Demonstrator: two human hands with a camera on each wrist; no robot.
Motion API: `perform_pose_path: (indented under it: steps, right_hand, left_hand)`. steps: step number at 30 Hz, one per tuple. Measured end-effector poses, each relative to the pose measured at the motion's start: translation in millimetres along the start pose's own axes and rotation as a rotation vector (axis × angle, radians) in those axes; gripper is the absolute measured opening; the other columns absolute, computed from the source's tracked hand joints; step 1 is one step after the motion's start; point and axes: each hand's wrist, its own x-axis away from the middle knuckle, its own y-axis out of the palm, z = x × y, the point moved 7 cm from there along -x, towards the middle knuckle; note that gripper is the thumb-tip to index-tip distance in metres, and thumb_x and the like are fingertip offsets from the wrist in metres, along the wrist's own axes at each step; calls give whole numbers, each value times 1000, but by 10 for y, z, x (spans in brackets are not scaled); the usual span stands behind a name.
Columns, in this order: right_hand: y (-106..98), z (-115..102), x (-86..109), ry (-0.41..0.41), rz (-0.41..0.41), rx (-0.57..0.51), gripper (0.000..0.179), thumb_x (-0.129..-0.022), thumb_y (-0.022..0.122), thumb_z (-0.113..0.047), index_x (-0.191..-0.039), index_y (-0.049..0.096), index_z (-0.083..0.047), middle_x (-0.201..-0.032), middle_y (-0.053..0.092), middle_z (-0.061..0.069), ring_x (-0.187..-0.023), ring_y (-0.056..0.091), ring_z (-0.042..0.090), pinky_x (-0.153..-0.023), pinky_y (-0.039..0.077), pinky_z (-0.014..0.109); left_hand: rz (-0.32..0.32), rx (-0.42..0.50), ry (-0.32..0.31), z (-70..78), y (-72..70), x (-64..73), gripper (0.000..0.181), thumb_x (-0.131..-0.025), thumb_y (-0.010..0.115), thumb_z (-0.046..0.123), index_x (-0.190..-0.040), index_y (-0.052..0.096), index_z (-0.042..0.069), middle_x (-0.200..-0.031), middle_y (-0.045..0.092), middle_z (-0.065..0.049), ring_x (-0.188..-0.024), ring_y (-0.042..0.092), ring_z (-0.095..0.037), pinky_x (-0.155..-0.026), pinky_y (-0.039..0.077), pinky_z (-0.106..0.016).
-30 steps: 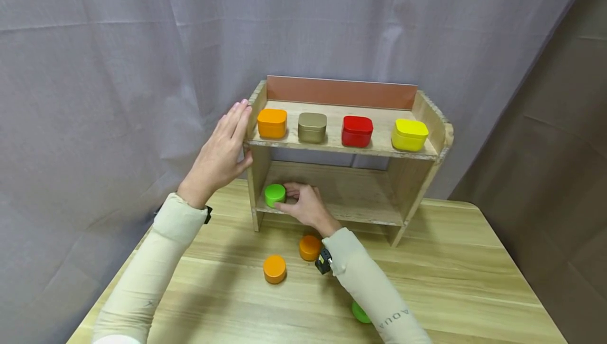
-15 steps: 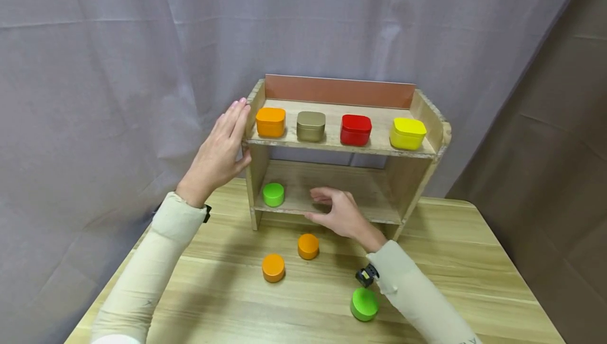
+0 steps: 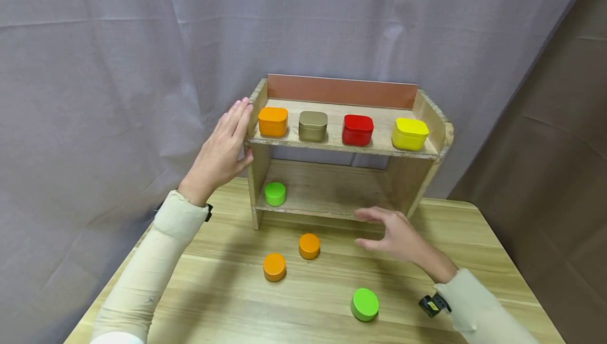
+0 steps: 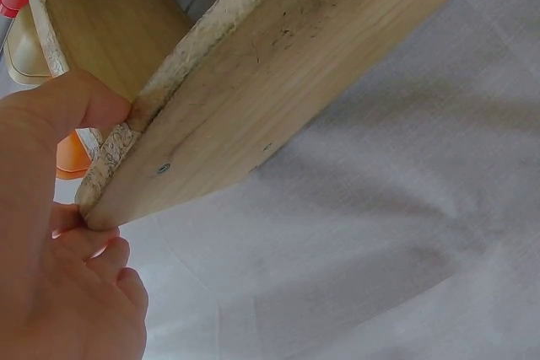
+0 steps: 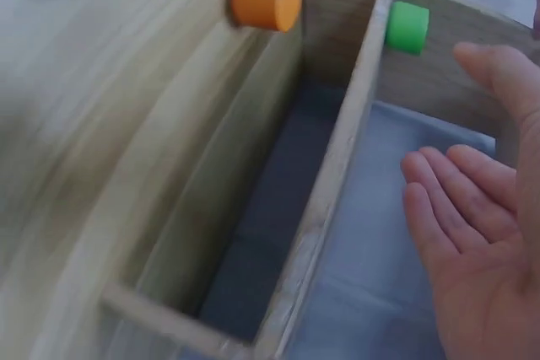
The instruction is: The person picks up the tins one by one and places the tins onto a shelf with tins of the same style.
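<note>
My left hand [image 3: 219, 149] holds the left side panel of a small two-tier wooden shelf [image 3: 327, 215]. In the left wrist view, the thumb [image 4: 97, 103] lies against the panel's front edge with the fingers at its corner. My right hand [image 3: 398, 236] hangs in front of the shelf's lower right, fingers spread apart from the thumb, holding nothing. A round green tin [image 3: 275, 194] stands at the left end of the lower tier. Two round orange tins, a nearer one [image 3: 274, 267] and a farther one [image 3: 309, 246], and another green tin [image 3: 364, 304] are on the table.
Along the upper tier stand rounded-square tins: orange [image 3: 272, 122], dull gold [image 3: 313, 126], red [image 3: 358, 130] and yellow [image 3: 410, 134]. A brown strip [image 3: 341, 91] runs along the shelf's back. Grey curtain [image 3: 142, 70] hangs behind the wooden table [image 3: 227, 302].
My right hand has let go of the green tin on the lower tier and drawn back to the right, uncovering the green tin on the table. My left hand stays at the panel.
</note>
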Motion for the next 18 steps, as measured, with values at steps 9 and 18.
perform_pose_path:
  steps: [9,18]
  right_hand:
    - [37,74,512,-58,-65,61,56,-82,91,-27,-133,69,-14,-125,77,-2,-112,74,19,-94,64,40]
    - [179,60,817,-120,-101,31,55,-82,91,-24,-132,69,-13,-122,78,2,-109,74,17,-91,64,33]
  left_hand:
    - [-5,1,-5,4,2,5,97,-83,78,2,-163,24,-8,-174,23,-25,-162,26,-41,-134,23,-53]
    - [-4,-6,-5,1,-1,15,97,-84,78,3,-163,24,-7,-174,23,-25,-162,25,-40,-135,23,-52]
